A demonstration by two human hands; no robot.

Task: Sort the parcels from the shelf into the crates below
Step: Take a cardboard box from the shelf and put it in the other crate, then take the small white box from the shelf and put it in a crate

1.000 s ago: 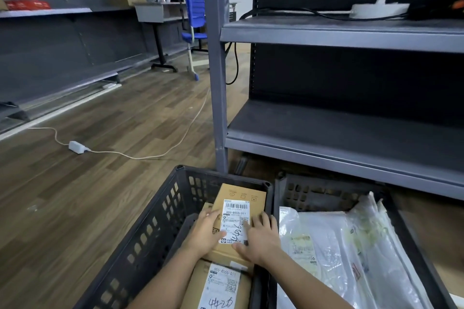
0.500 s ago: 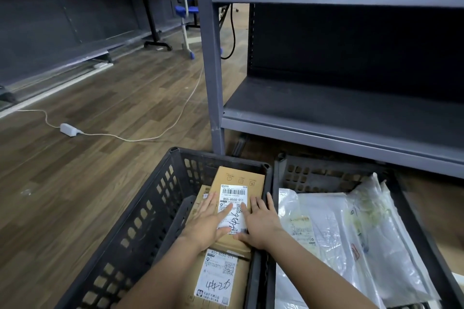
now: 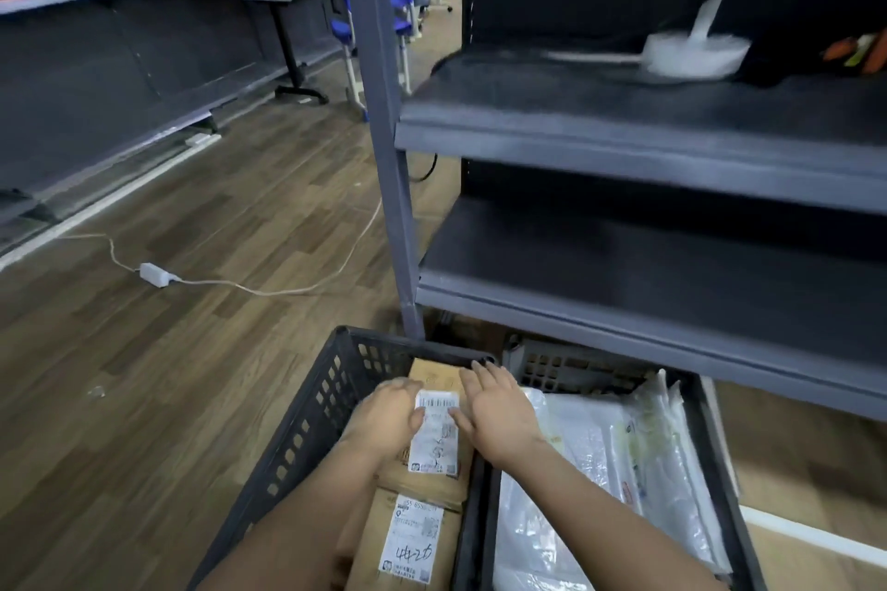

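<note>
The left hand (image 3: 389, 418) lies knuckles up on the left part of the top box (image 3: 439, 403), fingers curled loosely over its edge; whether it grips or merely presses is not clear. The right hand (image 3: 499, 408) lies flat and spread on the box's right edge, fingers pointing away toward the shelf (image 3: 624, 302), holding nothing. The white label (image 3: 436, 434) shows between the two hands.

The box sits in the left crate (image 3: 307, 427), its long axis running away from the person, its far end close to the crate's far wall. It rests partly over a second box (image 3: 413, 542), which lies nearer the person in the same crate. Both hands are equally near, one on each long side.

To the right, touching the left crate, the right crate (image 3: 720, 470) holds clear and white poly bags (image 3: 600, 461). The two shelf boards in view show no parcels; the upper one carries a blurred white lamp base (image 3: 691, 55).

By my judgement the box is placed, and the coming move is to lift both hands straight up off it and toward the shelf.
</note>
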